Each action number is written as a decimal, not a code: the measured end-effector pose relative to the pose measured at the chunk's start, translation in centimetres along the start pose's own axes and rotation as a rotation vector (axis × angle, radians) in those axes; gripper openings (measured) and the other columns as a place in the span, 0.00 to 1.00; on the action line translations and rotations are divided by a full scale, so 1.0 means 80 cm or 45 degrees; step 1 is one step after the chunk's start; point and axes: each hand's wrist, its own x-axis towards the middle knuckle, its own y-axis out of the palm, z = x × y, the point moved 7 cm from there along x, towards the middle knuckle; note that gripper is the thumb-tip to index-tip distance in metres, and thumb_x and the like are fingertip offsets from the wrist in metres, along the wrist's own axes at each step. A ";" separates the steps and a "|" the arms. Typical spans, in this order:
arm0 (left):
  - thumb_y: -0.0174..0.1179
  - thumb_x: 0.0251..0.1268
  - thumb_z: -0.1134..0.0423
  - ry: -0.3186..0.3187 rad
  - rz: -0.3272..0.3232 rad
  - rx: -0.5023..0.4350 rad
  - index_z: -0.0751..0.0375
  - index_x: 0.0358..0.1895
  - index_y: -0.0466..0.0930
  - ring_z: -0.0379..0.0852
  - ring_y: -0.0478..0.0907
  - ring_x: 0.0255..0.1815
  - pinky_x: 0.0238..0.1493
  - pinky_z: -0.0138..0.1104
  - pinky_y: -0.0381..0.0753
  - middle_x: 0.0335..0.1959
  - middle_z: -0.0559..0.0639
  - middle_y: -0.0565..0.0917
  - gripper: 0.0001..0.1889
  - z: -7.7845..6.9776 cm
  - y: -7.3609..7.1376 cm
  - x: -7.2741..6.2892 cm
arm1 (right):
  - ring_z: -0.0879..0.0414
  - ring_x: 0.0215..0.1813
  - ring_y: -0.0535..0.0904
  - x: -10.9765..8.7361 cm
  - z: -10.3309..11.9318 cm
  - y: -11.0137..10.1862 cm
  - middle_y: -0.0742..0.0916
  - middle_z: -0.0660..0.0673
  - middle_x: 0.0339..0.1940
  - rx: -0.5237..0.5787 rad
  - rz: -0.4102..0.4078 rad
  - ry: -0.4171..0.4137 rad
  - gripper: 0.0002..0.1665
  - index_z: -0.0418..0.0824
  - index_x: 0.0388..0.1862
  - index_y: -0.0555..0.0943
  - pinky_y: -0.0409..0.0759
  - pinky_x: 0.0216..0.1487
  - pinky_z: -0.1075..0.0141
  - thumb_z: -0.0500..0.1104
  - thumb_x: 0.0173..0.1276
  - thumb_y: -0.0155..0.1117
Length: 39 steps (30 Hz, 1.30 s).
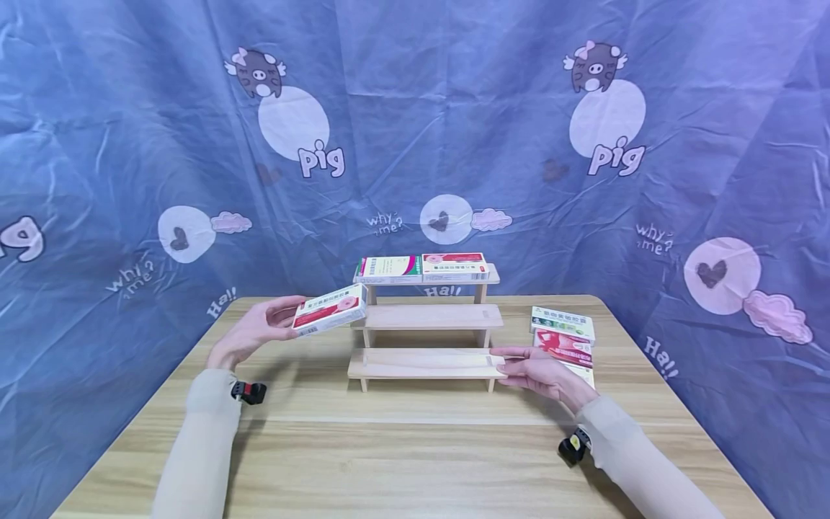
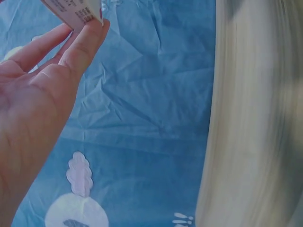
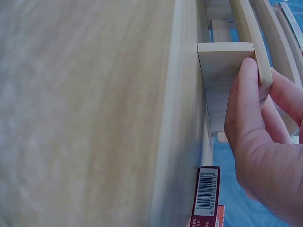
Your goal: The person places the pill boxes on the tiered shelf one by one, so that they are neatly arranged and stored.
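At the far left, a black wrist device (image 1: 249,393) is sitting at the cuff below the left hand (image 1: 264,324), which is gripping one end of a red-and-white box (image 1: 331,308) between thumb and fingers. That box is hanging tilted above the counter (image 1: 415,461), at the left side of the wooden stand (image 1: 421,363); whether its right end is touching the stand cannot be told.

The three-tiered stand is standing in the middle of the counter, in front of a blue curtain (image 1: 415,144) printed with pigs. On its top tier, a green-and-white box (image 1: 389,267) is lying at the left, just beside a second red-and-white box (image 1: 455,265). The two lower tiers are carrying nothing.

Farther right, the right hand (image 1: 538,373) is pinching the right end of the lowest tier, with fingers against the underside. Behind that hand, a white-and-green box (image 1: 562,323) is lying farthest back on the counter, with a red box (image 1: 569,349) in front of it and a partly hidden white box (image 1: 586,374) nearer.
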 end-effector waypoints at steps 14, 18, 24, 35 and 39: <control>0.66 0.52 0.76 -0.003 0.062 0.129 0.74 0.72 0.57 0.61 0.63 0.72 0.61 0.24 0.75 0.71 0.72 0.64 0.42 -0.008 0.037 0.026 | 0.51 0.49 0.86 0.003 -0.003 -0.002 0.86 0.44 0.48 -0.001 -0.003 -0.006 0.34 0.26 0.73 0.59 0.82 0.59 0.59 0.26 0.69 0.53; 0.66 0.52 0.77 0.008 0.059 0.122 0.74 0.72 0.57 0.66 0.59 0.73 0.62 0.24 0.75 0.72 0.72 0.63 0.42 -0.006 0.043 0.032 | 0.52 0.49 0.86 0.002 -0.003 -0.002 0.86 0.45 0.48 -0.010 0.005 -0.009 0.34 0.26 0.73 0.58 0.82 0.59 0.59 0.27 0.69 0.53; 0.64 0.51 0.79 0.026 0.042 0.036 0.73 0.72 0.57 0.64 0.59 0.74 0.63 0.25 0.74 0.72 0.72 0.62 0.42 -0.007 0.056 0.043 | 0.52 0.49 0.86 0.001 -0.002 -0.002 0.86 0.44 0.48 0.009 0.010 -0.013 0.34 0.26 0.73 0.58 0.83 0.59 0.60 0.26 0.69 0.53; 0.62 0.51 0.80 0.071 0.058 0.005 0.75 0.72 0.55 0.65 0.57 0.75 0.66 0.27 0.72 0.72 0.73 0.61 0.41 -0.001 0.085 0.064 | 0.52 0.49 0.85 0.001 -0.002 -0.002 0.86 0.44 0.49 -0.012 0.019 -0.020 0.35 0.25 0.74 0.56 0.82 0.59 0.59 0.27 0.70 0.53; 0.62 0.51 0.81 0.082 0.054 -0.001 0.74 0.72 0.56 0.64 0.58 0.75 0.69 0.31 0.70 0.72 0.72 0.62 0.41 -0.001 0.091 0.070 | 0.52 0.49 0.85 0.001 -0.001 -0.002 0.86 0.44 0.49 -0.025 0.013 -0.019 0.35 0.25 0.73 0.56 0.82 0.60 0.59 0.27 0.70 0.53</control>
